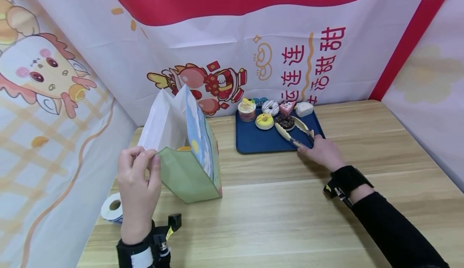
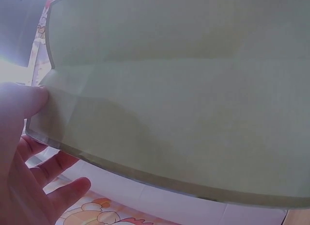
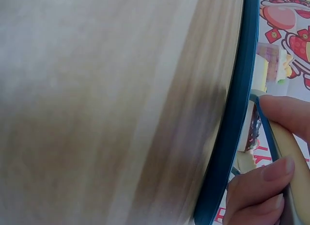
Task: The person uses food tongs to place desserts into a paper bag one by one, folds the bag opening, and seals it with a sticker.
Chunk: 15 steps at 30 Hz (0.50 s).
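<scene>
My left hand [image 1: 139,179] pinches the top edge of a green paper bag [image 1: 181,175] between thumb and fingers; the bag stands upright with its mouth open. Something orange-yellow [image 1: 184,148] shows just inside it. In my right hand [image 1: 324,153] is a pair of food tongs [image 1: 284,132], its tips spread on either side of a chocolate donut [image 1: 285,122]. The donut lies on a blue tray [image 1: 253,145]. In the right wrist view, thumb and fingers [image 3: 278,169] grip the tongs beside the tray's rim.
Also on the tray are a yellow donut [image 1: 265,121], a white striped donut [image 1: 270,107], a dessert cup [image 1: 247,110], a pink cake slice [image 1: 287,107] and a white piece [image 1: 303,109]. A tape roll [image 1: 113,208] sits left of the bag. Printed cloth walls [image 1: 217,34] border the table.
</scene>
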### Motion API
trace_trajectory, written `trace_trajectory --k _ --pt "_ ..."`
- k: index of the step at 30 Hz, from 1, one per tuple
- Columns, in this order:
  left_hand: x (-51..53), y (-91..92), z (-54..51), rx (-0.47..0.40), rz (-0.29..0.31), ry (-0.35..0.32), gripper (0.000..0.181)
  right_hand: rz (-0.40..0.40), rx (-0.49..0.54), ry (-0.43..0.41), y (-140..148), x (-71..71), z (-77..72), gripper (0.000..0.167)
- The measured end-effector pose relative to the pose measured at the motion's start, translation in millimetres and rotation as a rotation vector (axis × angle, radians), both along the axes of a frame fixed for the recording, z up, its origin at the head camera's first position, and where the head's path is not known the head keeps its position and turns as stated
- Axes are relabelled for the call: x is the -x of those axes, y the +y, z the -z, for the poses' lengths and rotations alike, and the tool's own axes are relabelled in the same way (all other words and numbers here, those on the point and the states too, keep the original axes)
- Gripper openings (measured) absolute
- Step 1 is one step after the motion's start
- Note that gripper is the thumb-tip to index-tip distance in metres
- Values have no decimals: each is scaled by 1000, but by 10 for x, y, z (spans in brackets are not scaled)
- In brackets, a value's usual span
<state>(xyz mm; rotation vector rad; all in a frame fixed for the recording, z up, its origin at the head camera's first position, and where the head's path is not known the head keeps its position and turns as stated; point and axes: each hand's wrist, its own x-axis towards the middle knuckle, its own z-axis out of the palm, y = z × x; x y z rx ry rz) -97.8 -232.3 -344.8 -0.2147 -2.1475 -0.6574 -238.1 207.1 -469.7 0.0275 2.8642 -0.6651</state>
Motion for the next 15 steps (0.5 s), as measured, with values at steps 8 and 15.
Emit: trace_trajectory --k 8,15 --pt "-2 4 -4 6 6 -1 7 -1 20 18 8 -20 25 91" --pt "-10 10 -14 3 1 -5 8 -10 42 34 7 -19 -2 92"
